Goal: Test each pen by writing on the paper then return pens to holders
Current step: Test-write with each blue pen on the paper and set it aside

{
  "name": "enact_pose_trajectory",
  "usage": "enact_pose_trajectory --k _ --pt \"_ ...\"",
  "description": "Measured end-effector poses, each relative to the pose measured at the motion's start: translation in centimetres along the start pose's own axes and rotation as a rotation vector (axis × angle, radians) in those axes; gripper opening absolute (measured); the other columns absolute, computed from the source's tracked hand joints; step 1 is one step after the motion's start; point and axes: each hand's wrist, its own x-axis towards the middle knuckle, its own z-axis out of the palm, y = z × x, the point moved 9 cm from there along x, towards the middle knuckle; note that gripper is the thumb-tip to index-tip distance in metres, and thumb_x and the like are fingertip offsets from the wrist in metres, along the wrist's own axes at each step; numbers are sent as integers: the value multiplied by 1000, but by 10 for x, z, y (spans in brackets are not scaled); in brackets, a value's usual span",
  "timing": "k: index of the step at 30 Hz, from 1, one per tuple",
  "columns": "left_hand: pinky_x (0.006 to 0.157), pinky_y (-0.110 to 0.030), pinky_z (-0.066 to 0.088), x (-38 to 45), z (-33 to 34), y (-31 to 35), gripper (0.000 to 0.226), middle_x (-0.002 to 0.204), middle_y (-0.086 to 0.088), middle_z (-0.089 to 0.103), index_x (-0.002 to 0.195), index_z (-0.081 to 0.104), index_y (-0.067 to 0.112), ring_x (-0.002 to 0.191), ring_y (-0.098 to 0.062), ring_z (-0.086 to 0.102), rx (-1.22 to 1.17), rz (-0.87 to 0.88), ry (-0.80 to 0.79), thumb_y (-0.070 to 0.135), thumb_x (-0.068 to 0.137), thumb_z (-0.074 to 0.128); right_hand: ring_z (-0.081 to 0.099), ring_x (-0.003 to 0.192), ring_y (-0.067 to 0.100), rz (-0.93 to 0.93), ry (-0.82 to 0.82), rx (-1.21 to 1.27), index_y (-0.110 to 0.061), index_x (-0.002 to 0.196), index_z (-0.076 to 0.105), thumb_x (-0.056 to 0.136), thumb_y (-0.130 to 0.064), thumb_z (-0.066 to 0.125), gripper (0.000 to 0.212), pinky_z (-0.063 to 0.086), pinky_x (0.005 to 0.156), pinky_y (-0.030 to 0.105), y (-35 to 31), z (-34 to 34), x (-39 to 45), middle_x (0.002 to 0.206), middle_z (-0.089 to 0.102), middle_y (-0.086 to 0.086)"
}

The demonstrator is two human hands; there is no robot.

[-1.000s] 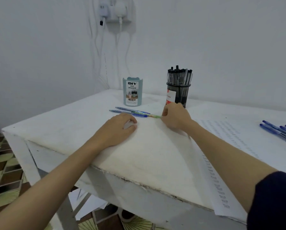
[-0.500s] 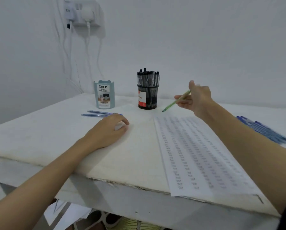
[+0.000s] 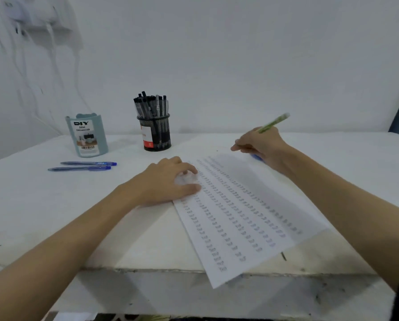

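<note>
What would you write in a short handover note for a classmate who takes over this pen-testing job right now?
Right hand: grips the green pen in writing pose at the far end of the paper; whether the tip touches is unclear.
Left hand: fingers rest on the paper's left edge.
Two blue pens lie on the table near the teal organizer; the black mesh holder is full of black pens.
Done: green pen picked up; the paper carries rows of marks.
Left: test it, test the blue pens, return all to holders.
</note>
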Motion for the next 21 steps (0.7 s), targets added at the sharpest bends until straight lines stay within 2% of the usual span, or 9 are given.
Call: enact_pose_trajectory --k 2,4,6,8,12,14,17,21 --pt "95 -31 34 7 -5 2 41 109 13 46 122 50 40 106 -8 44 12 -1 3 61 87 45 64 47 8 -19 2 -111 0 87 63 86 -13 69 14 46 41 14 4 4 2 64 69 9" --pt "98 -34 36 13 -9 3 37 112 11 48 120 52 37 109 -10 45 -33 17 45 57 90 42 60 38 11 -46 -34 -252 -4 76 64 89 -29 64 28 43 39 15 9 17 3 58 65 6" --pt "101 -37 36 20 -10 3 32 118 11 48 119 53 36 113 -10 44 -68 37 87 51 94 40 55 34 13 -110 -58 -344 -6 68 61 91 -36 61 38 40 37 16 9 31 3 55 62 7" --pt "103 -38 35 27 -7 3 31 124 11 46 121 52 33 118 -9 41 -62 51 88 45 96 39 52 33 13 -178 -58 -389 -5 66 60 89 -34 63 37 40 36 17 6 39 5 52 61 6" --pt "102 -38 36 43 -1 7 31 131 11 46 123 50 32 119 -8 42 -21 112 77 43 97 38 50 32 14 -250 6 -430 1 74 61 88 -18 64 24 46 38 23 2 44 14 54 60 9" --pt "101 -39 37 48 5 7 37 127 10 48 122 52 30 116 -9 43 -45 132 84 48 92 38 49 31 13 -254 41 -395 1 74 60 87 -12 62 18 45 36 23 8 43 17 53 58 11" --pt "98 -37 38 49 10 5 61 116 13 47 117 55 31 109 -7 44 -124 152 118 63 72 29 43 25 8 -219 61 -345 0 70 58 86 -8 60 18 38 31 18 20 41 21 47 54 10" --pt "99 -39 37 53 10 0 65 111 15 44 114 56 31 109 -7 44 -158 147 135 65 67 28 42 24 8 -214 71 -310 -5 62 54 85 -7 60 24 35 30 16 22 38 23 36 50 2"
